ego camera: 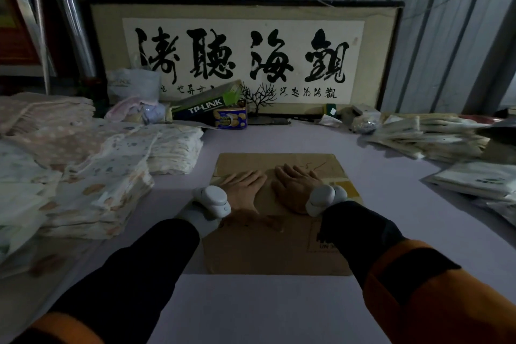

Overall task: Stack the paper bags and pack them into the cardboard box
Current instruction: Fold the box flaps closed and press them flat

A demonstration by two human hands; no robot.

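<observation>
Matt cardboard on a smooth pale worktop, with cloth, paper and sheet metal around it.

The flattened cardboard box (275, 246) is brown, matt, creased. The worktop (391, 220) looks smooth, lilac, dull. On the left, folded cloth stacks (97, 176) are soft and printed. On the right, the paper bags (430, 138) look pale and slightly glossy. At the far side, a dark-framed calligraphy panel (245, 56) shows matt paper, a carton (206, 105) has a glossy print, and the corrugated wall (435, 22) looks like grey metal.

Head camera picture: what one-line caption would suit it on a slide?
Both hands, left and right, rest palms-down on flattened cardboard between stacks of bags.
</observation>
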